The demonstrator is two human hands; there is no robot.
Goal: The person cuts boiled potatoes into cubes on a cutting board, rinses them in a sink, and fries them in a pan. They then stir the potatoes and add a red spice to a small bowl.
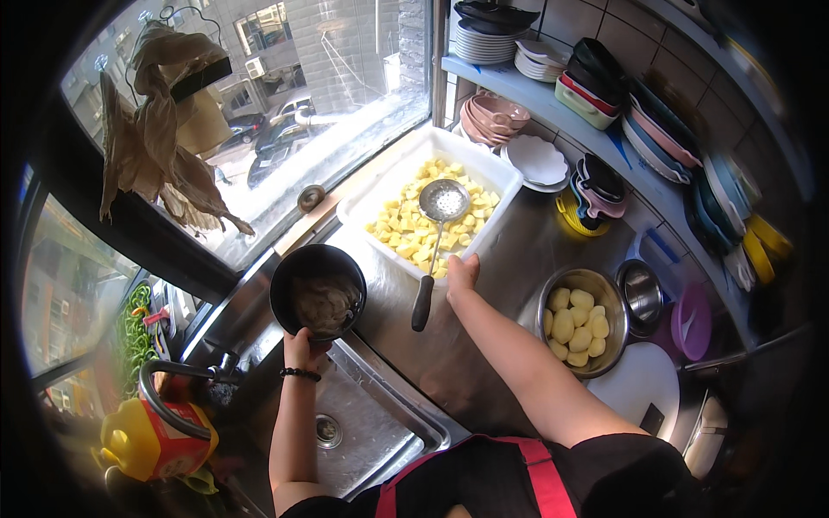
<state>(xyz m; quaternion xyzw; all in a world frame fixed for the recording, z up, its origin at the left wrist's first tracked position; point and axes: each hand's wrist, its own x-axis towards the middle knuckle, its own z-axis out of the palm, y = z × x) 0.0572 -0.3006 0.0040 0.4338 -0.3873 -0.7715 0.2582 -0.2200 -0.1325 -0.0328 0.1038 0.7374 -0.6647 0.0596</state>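
My left hand [303, 350], with a dark beaded bracelet at the wrist, grips the near rim of a black bowl [281, 291]. Something pale and wet lies inside the bowl; what it is I cannot tell. My right hand [462, 274] holds the near rim of a white plastic tub [507, 188], fingers partly hidden. Cut yellow potato pieces [401, 232] lie in the tub. A perforated metal skimmer [444, 200] rests on them, its black handle sticking out over the near rim, left of my right hand.
A steel sink [369, 421] lies below the bowl, with a faucet [152, 382] at its left. Peeled potatoes [578, 330] fill a metal bowl [547, 285] on the right, beside a white round board [638, 382]. Stacked dishes [492, 42] stand on a shelf [531, 97]. A window is behind.
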